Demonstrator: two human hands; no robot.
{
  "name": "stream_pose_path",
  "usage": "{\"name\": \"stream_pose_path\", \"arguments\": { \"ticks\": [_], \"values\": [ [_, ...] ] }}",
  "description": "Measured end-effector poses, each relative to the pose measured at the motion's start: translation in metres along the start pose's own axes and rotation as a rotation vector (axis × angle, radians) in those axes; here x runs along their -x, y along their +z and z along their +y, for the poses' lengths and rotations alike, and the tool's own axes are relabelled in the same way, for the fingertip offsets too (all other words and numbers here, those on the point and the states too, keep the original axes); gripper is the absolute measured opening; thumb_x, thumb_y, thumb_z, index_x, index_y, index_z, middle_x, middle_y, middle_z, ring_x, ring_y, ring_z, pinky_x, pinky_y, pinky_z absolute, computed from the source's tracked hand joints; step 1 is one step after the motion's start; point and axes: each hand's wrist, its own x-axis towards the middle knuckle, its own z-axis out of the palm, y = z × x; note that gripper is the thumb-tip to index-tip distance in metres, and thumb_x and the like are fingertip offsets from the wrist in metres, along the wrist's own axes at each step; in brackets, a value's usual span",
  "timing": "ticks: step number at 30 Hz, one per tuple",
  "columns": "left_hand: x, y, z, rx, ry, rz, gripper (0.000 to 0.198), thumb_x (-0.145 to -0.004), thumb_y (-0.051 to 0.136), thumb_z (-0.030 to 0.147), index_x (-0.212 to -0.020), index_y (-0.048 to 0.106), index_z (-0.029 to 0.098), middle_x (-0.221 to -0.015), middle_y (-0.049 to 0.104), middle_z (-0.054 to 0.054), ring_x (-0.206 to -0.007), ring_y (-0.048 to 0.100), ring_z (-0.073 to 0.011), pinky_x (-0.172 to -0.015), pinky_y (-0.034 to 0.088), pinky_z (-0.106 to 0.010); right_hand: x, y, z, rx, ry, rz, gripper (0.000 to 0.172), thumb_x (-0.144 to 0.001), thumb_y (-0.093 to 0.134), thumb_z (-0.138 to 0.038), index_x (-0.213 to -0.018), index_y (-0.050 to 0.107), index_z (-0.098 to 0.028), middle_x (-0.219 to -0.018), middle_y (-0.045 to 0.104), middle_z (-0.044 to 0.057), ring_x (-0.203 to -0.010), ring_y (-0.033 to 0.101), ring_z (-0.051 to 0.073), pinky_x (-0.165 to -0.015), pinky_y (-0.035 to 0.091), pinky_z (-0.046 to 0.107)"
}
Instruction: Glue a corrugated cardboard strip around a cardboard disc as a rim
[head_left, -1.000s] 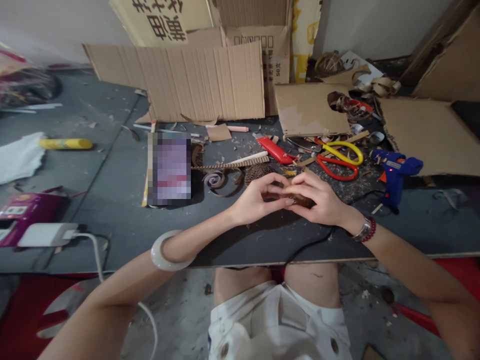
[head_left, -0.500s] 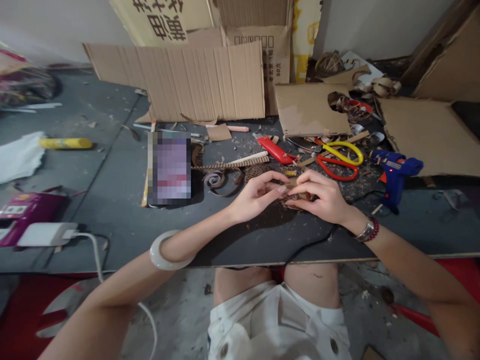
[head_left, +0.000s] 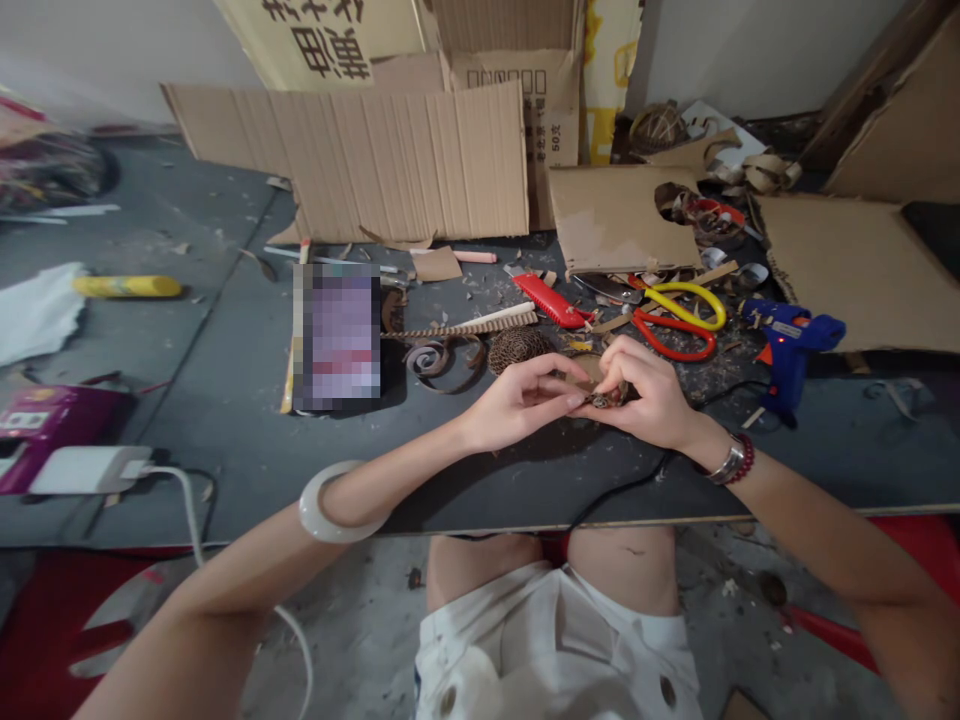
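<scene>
Just above the table, both hands work on a small brown cardboard piece (head_left: 609, 396) with a rolled-looking edge; fingers cover much of it. My right hand (head_left: 651, 396) is closed around it, thumb and forefinger pinching it. From the other side, my left hand (head_left: 525, 402) pinches its near edge between thumb and fingertips. Close behind my left hand lies a coiled corrugated cardboard piece (head_left: 517, 348). Curled cardboard strips (head_left: 442, 362) rest to its left.
Behind my hands lie a red utility knife (head_left: 551, 302) and scissors (head_left: 679, 322) with yellow and red handles. A blue glue gun (head_left: 795, 350) stands to the right. A blurred-out screen (head_left: 341, 340) is at left. Cardboard sheets (head_left: 360, 160) lean at the back.
My right fingers have curled tighter around the cardboard piece, and it has turned slightly. My left hand has shifted a little, uncovering more of the coiled piece behind.
</scene>
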Motion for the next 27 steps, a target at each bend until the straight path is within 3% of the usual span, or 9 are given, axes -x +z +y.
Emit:
{"name": "stream_pose_path", "arguments": {
  "ticks": [11,14,18,21,27],
  "values": [
    [-0.001,0.004,0.000,0.007,-0.011,-0.006,0.032,-0.076,0.074,0.024,-0.100,0.055,0.014,-0.088,0.074,-0.006,-0.082,0.071,-0.0143,-0.080,0.055,-0.026,0.004,0.003,-0.002,-0.010,-0.029,-0.075,0.021,-0.080,0.069,-0.028,-0.076,0.050,-0.021,-0.078,0.054,0.000,-0.069,0.052,0.013,-0.060,0.043,0.026],
    [-0.002,0.002,-0.001,0.012,0.013,0.001,0.031,-0.076,0.074,0.024,-0.098,0.054,0.014,-0.087,0.073,-0.004,-0.081,0.070,-0.0137,-0.079,0.054,-0.025,0.003,0.001,-0.003,-0.028,-0.011,-0.150,0.015,-0.082,0.067,-0.027,-0.091,0.057,-0.021,-0.087,0.058,0.002,-0.078,0.056,0.015,-0.067,0.048,0.028],
    [-0.002,-0.001,0.000,0.026,0.028,0.034,0.030,-0.076,0.074,0.022,-0.097,0.053,0.015,-0.086,0.072,-0.003,-0.082,0.070,-0.0129,-0.080,0.054,-0.024,0.000,-0.004,-0.005,-0.023,-0.006,-0.245,0.025,-0.085,0.062,-0.021,-0.109,0.063,-0.021,-0.100,0.058,0.007,-0.089,0.057,0.017,-0.077,0.051,0.032],
    [-0.003,-0.003,0.001,0.049,0.020,0.037,0.031,-0.076,0.074,0.023,-0.098,0.053,0.015,-0.084,0.072,-0.003,-0.079,0.070,-0.0120,-0.079,0.054,-0.024,-0.003,-0.007,-0.004,-0.058,0.006,-0.264,0.019,-0.086,0.061,-0.020,-0.105,0.066,-0.020,-0.097,0.059,0.006,-0.085,0.057,0.015,-0.071,0.051,0.029],
    [-0.005,-0.006,0.005,0.000,0.022,0.098,0.032,-0.082,0.067,0.038,-0.098,0.057,0.012,-0.081,0.071,-0.005,-0.073,0.068,-0.0128,-0.071,0.054,-0.024,-0.007,-0.007,-0.004,-0.069,0.014,-0.182,0.017,-0.080,0.070,-0.029,-0.094,0.069,-0.019,-0.085,0.060,0.003,-0.072,0.055,0.012,-0.063,0.049,0.026]
  ]
}}
